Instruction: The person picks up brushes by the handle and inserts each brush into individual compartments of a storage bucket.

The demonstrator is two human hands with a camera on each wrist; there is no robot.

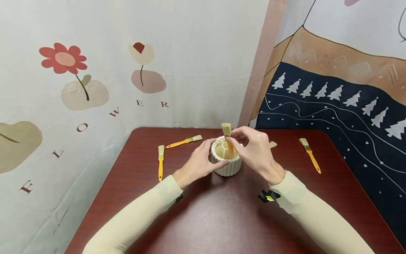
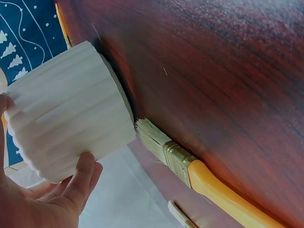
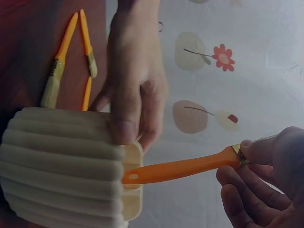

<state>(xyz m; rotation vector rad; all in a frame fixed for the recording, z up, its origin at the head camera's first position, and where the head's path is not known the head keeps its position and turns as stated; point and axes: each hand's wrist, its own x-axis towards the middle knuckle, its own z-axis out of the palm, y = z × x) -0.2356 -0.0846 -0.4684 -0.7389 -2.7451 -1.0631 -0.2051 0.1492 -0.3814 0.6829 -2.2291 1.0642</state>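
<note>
Right-hand fingers [image 3: 247,186] were pinched on a yellow-handled bristle brush [image 3: 185,168], left-hand fingers [image 2: 81,175] curved round a fluted cream cup [image 2: 71,114]; insertion seemed underway, lowering required.

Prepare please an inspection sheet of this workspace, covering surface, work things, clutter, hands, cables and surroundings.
Surface: glossy dark red-brown table
Job's things: orange-handled flat brush, bristles up, handle at the opening of a ribbed cream cylindrical holder; matching brushes lie to both sides
Clutter: fine pale strands on the table
Hands: left hand grips the holder near its rim; right hand pinches the first brush
Cables: nothing seen
Surroundings: pale flower-printed backdrop; navy tree-printed backdrop
</note>
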